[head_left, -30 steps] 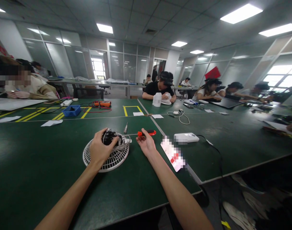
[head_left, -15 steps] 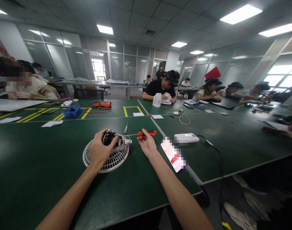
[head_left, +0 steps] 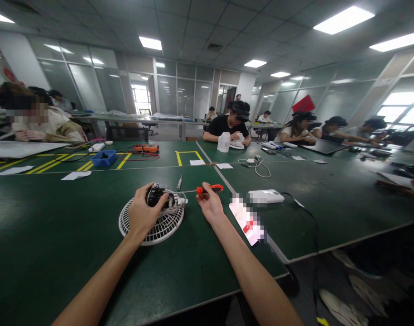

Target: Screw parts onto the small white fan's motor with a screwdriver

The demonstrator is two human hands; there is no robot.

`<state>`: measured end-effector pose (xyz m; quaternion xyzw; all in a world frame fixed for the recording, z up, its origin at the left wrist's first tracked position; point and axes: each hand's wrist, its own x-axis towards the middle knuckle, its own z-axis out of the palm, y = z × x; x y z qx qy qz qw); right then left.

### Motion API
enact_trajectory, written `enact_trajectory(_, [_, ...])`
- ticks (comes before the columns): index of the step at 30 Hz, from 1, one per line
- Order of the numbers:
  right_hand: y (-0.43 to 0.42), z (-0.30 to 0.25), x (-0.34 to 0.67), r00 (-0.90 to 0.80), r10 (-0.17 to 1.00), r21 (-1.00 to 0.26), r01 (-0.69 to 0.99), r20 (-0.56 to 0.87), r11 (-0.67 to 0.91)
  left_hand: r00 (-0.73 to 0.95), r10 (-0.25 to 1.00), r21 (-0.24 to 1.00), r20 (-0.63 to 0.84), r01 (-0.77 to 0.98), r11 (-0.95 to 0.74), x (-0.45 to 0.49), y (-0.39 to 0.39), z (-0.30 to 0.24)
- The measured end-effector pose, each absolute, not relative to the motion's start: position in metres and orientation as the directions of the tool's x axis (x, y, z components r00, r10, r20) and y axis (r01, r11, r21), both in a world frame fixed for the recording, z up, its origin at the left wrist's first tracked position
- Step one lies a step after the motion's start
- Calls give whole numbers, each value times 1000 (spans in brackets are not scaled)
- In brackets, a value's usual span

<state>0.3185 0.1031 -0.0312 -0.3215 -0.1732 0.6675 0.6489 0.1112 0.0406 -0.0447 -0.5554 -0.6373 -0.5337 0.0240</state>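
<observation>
My left hand (head_left: 144,213) is closed around a black fan motor (head_left: 155,195) with white wires and white parts at its right side. Beneath the motor lies a round white fan grille (head_left: 162,228), flat on the green table. My right hand (head_left: 209,204) grips a screwdriver (head_left: 212,188) by its red and black handle. Its shaft points left toward the motor's right side; whether the tip touches anything is too small to tell. A small pen-like tool with a clear body (head_left: 179,182) lies just beyond, between both hands.
Right of my right arm are a lit phone (head_left: 246,222) and a white power strip-like box (head_left: 265,196) with a black cable. Farther off lie a blue bin (head_left: 103,158), an orange multimeter (head_left: 146,148) and a white cable (head_left: 261,167). A co-worker (head_left: 223,127) sits across the table.
The screwdriver's handle has turned slightly in my right hand. My left hand keeps its hold on the motor, and the whole view has shifted a little.
</observation>
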Motion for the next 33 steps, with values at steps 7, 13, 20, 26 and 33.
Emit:
enact_trajectory(7, [104,-28,319,25,986,-576,-814,-165,-76,-378,674,649,635,734,-200,113,40,-43])
enact_trajectory(13, [100,-30,316,51,975,-643,-758,-217,-104,-381,676,653,631,731,-198,112,41,-44])
enact_trajectory(20, [105,-29,320,49,986,-588,-807,-157,-53,-383,677,657,628,727,-198,113,40,-42])
enact_trajectory(26, [102,-29,319,16,987,-578,-812,-161,-81,-383,674,660,631,722,-208,114,39,-42])
enact_trajectory(33, [103,-32,317,17,980,-608,-786,-197,-108,-384,680,662,625,722,-201,114,39,-41])
